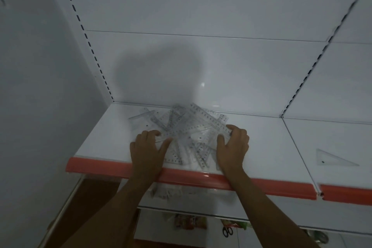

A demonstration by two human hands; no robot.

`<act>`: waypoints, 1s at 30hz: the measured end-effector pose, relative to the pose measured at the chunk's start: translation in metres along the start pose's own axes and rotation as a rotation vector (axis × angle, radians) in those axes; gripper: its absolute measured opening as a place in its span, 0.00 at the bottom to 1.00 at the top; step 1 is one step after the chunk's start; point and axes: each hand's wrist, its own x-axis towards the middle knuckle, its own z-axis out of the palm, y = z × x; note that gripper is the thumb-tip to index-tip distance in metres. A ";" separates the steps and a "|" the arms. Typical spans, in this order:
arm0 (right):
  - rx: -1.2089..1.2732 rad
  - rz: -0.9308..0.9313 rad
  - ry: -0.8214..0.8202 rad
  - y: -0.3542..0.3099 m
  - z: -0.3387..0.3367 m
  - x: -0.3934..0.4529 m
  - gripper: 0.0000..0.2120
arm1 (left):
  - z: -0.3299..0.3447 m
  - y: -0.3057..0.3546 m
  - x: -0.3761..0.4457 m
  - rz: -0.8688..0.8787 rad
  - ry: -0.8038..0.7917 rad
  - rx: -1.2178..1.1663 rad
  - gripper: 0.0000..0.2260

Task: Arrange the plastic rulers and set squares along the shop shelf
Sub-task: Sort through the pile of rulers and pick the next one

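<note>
**A:** How far along is it?

**B:** Barely begun, I'd judge. The rulers and set squares lie in one tangled pile [182, 131] at the centre of the frame, on the white shelf [265, 139], crossing each other at every angle and reaching from the back wall almost to the red edge strip [96, 165].

**A:** Anything already laid out?

**B:** One set square [335, 158] lies flat and alone at the right of the frame, on the next shelf section, well apart from the pile. It may be the first piece placed, though I can't be sure. Everything else remains to be sorted.

**A:** And the hands?

**B:** The left hand [149, 147] lies palm down on the pile's lower left edge, fingers spread and open, thumb pointing toward the middle. The right hand [233, 145] is at the pile's right edge, fingers curled over the end of a long ruler [209, 120] that runs up toward the back wall, thumb on the sheets below. Whether it truly pinches that ruler or only presses on it, I can't tell.

**A:** What's left, then?

**B:** Pulling pieces out of the heap and spacing them along the shelf, most likely toward that lone set square.
</note>
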 end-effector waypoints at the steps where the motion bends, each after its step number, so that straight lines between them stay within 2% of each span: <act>1: 0.011 0.012 -0.013 -0.001 0.001 0.001 0.20 | -0.002 0.001 0.002 -0.007 0.001 -0.015 0.27; 8: 0.150 0.120 -0.046 0.000 -0.002 0.008 0.22 | -0.016 0.021 0.028 0.012 -0.005 -0.226 0.22; 11: 0.196 0.160 -0.147 -0.001 -0.012 0.013 0.26 | -0.017 0.029 0.035 0.037 -0.071 -0.256 0.19; 13: 0.187 0.160 -0.140 -0.003 -0.023 0.017 0.28 | -0.017 0.037 0.036 0.065 -0.116 -0.257 0.19; 17: 0.179 0.172 -0.112 -0.005 -0.058 0.013 0.25 | -0.006 0.061 0.034 0.109 -0.244 -0.326 0.18; 20: 0.161 0.195 -0.048 0.002 -0.097 0.001 0.24 | 0.006 0.097 0.030 0.167 -0.366 -0.397 0.17; 24: 0.032 0.219 0.083 0.025 -0.167 -0.020 0.21 | 0.018 0.156 0.006 0.369 -0.473 -0.470 0.15; 30: -0.150 0.238 0.330 0.080 -0.290 -0.057 0.15 | 0.031 0.245 -0.055 0.617 -0.523 -0.551 0.14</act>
